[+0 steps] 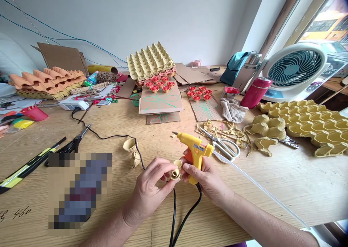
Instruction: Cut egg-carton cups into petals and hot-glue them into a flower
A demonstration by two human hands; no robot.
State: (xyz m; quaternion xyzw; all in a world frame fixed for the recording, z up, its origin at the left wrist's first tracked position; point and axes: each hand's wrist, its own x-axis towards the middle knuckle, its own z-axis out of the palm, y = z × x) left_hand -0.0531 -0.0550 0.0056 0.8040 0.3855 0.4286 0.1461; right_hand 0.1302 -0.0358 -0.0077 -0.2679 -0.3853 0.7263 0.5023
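Note:
My left hand [150, 183] pinches a small rolled piece of yellow egg-carton paper [175, 171] near the front edge of the wooden table [285, 178]. My right hand [202, 176] is wrapped round the handle of a yellow hot glue gun [194, 149], whose nozzle points up and to the left; its fingertips also touch the paper piece. The gun's black cord runs down between my arms. Two more cut carton cups [132, 151] lie just left of my left hand.
White-handled scissors [223, 145] and a clear glue stick lie right of the gun, beside carton scraps and a cut yellow egg tray [307, 122]. Black scissors [72, 143] lie left. Cardboard with red paper flowers [160, 96], stacked egg trays, a red bottle and a fan [295, 69] stand behind.

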